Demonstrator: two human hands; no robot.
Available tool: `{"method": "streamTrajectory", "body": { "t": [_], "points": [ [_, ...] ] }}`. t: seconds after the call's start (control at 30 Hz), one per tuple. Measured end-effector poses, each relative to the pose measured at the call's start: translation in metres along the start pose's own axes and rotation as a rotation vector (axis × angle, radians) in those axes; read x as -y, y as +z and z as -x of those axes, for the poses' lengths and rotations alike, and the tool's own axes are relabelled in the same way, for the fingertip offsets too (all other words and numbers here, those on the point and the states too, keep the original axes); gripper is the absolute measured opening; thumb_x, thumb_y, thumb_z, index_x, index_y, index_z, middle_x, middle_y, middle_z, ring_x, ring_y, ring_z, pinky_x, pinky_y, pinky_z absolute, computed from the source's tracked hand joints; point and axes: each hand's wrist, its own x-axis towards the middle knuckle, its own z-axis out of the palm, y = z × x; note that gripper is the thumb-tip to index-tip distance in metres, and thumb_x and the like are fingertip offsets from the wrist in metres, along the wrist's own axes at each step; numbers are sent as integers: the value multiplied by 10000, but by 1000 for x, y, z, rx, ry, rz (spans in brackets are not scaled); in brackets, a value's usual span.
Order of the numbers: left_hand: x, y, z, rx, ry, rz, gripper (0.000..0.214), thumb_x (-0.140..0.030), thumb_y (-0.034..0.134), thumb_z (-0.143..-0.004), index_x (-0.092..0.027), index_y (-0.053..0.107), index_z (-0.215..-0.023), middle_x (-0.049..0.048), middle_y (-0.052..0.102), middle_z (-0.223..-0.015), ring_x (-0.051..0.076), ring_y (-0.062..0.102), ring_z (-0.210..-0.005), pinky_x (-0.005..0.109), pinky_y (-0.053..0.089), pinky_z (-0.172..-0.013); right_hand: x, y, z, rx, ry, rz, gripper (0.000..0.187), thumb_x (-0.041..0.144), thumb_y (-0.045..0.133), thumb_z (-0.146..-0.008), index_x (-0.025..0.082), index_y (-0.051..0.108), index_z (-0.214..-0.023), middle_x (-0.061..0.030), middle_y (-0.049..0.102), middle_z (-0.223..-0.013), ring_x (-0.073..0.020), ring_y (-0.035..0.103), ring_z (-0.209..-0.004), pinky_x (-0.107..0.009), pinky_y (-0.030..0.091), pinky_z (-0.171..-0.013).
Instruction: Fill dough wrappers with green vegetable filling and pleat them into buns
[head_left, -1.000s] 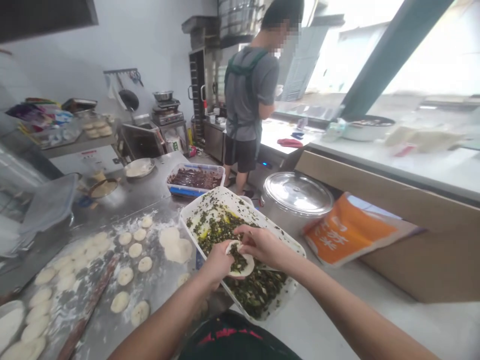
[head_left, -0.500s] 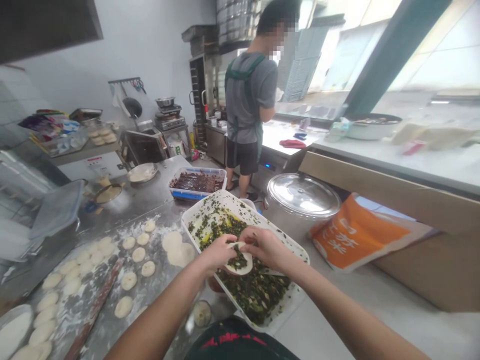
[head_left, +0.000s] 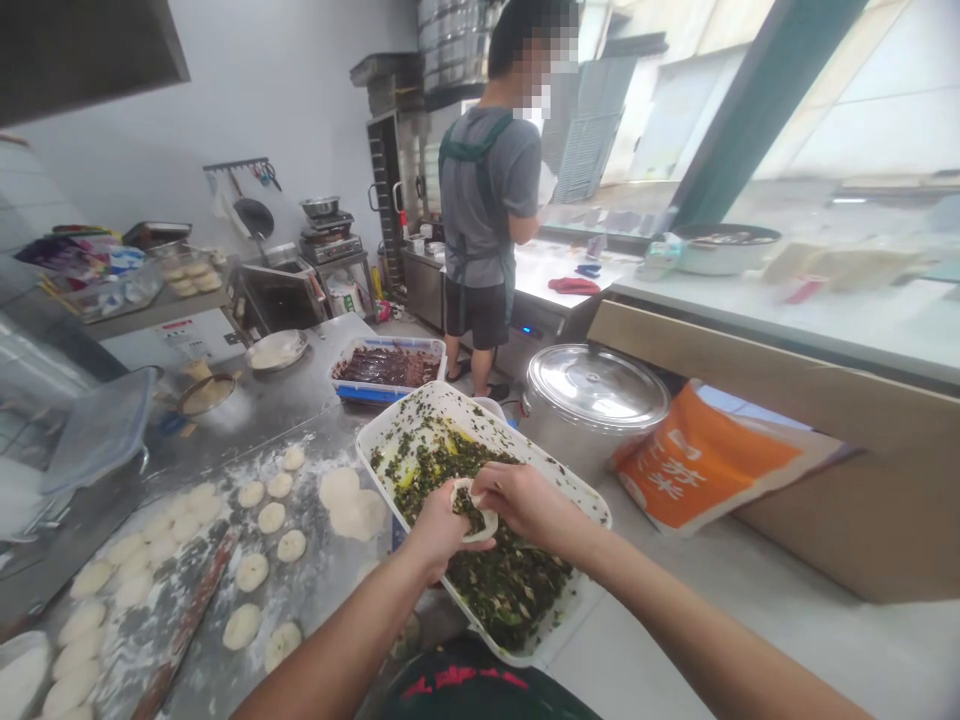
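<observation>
A round dough wrapper [head_left: 486,527] with chopped green filling in its middle rests in my left hand [head_left: 441,525], whose fingers curl round it from below. My right hand [head_left: 523,497] pinches the wrapper's far edge between thumb and fingers. Both hands are above a white tub [head_left: 600,512] of chopped green filling [head_left: 510,590], which is tilted at the table's edge. Flat dough wrappers [head_left: 351,502] lie overlapping on the floured table to the left of the tub.
Filled buns [head_left: 251,572], dough pieces [head_left: 161,525] and a rolling pin [head_left: 187,620] lie on the steel table [head_left: 319,395]. Behind stands a tub of dark filling [head_left: 390,365]. To the right are a lidded steel pot [head_left: 598,385] and an orange sack [head_left: 697,460]. A co-worker [head_left: 484,190] stands farther back.
The wrapper's edge has been drawn up round the filling, and my left hand cups it more closely. The whole view has shifted slightly.
</observation>
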Motion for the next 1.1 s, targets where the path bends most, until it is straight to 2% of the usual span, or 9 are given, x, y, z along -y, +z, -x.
{"method": "streamTrajectory", "body": {
  "t": [0.13, 0.27, 0.43, 0.5, 0.6, 0.77, 0.9, 1.0, 1.1],
  "points": [
    [-2, 0, 0, 12, -2, -91, 391, -110, 533, -584, -187, 542, -967, 45, 587, -853, 174, 546, -746, 344, 497, -610, -3, -1, -2, 27, 132, -58, 196, 138, 506, -679, 176, 558, -864, 8, 574, -671, -112, 502, -601, -202, 351, -552],
    [-5, -1, 0, 53, -44, -159, 361, -96, 516, -575, -177, 560, -924, 45, 591, -807, 173, 548, -684, 347, 492, -574, 0, 0, -1, 15, 48, 17, 70, 147, 500, -693, 169, 566, -699, -14, 579, -727, -120, 508, -662, -207, 349, -599],
    [-6, -2, -7, 103, -52, -282, 378, -41, 446, -541, -181, 554, -876, 42, 572, -784, 194, 541, -684, 377, 490, -548, 1, 4, -6, 31, 145, 11, 197, 157, 528, -667, 188, 544, -862, 16, 556, -629, -120, 491, -590, -204, 319, -528],
    [-7, -5, -11, 86, -101, -243, 441, -33, 447, -525, -186, 525, -931, 47, 557, -829, 205, 538, -727, 395, 491, -566, -3, 5, -8, 28, 144, -8, 162, 156, 525, -666, 185, 555, -823, 13, 556, -641, -116, 488, -594, -205, 323, -537],
    [-12, -12, -14, 108, -148, -123, 503, -36, 432, -531, -189, 484, -1008, 53, 536, -895, 186, 537, -762, 404, 490, -629, -10, 7, -7, -81, 124, -47, 48, 159, 508, -676, 169, 537, -713, 2, 555, -700, -114, 487, -632, -211, 338, -573],
    [-17, -15, -12, 216, -155, 169, 443, -87, 439, -621, -172, 472, -1054, 73, 547, -894, 169, 540, -803, 401, 459, -737, -21, 12, -4, -176, 203, -228, 64, 196, 480, -709, 160, 505, -755, 17, 547, -646, -110, 484, -583, -214, 356, -543],
    [-11, -8, -13, 128, -112, 236, 356, -174, 468, -693, -191, 474, -1049, 76, 541, -945, 166, 537, -805, 399, 457, -739, -25, 13, -2, -171, 224, -266, 131, 209, 459, -736, 154, 534, -828, -7, 582, -712, -122, 514, -618, -222, 377, -562],
    [-4, -1, -17, 28, -93, 100, 315, -159, 477, -678, -185, 503, -990, 58, 548, -856, 154, 529, -743, 382, 474, -675, -20, 9, 2, -153, 150, -94, 90, 169, 483, -709, 162, 567, -739, -19, 580, -736, -133, 512, -675, -230, 366, -620],
    [0, 4, -20, 10, -88, -26, 322, -110, 466, -623, -172, 530, -932, 42, 550, -769, 145, 515, -679, 354, 478, -621, -14, 4, 5, -108, 87, -22, 97, 117, 481, -680, 170, 556, -711, -12, 568, -734, -124, 505, -676, -215, 352, -616]
  ]
}}
